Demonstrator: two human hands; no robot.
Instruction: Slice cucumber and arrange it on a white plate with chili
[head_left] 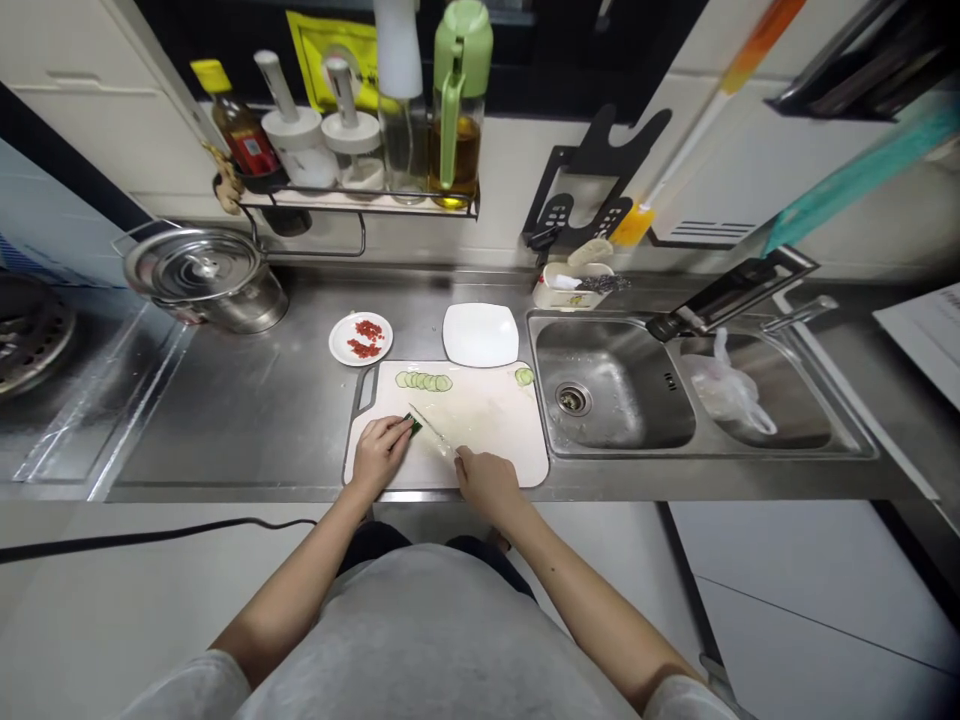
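Note:
My left hand (381, 452) is closed around a dark green piece of cucumber (414, 426) on the white cutting board (487, 440). A knife (435, 433) is gripped in my right hand (486, 482), its thin blade slanting up and left with the tip beside the cucumber piece. Along the board's upper left lies a row of overlapping cucumber slices (424, 381). A small stack of cucumber slices (524, 376) rests in the upper right corner.
Behind the board stand a plate of chopped red bits (339, 341) and a white square plate (480, 335). A double sink (615, 400) lies to the right, a plastic bag (727, 390) in its far basin. Back left is a steel pot (251, 300); bottles line a wall rack (360, 203).

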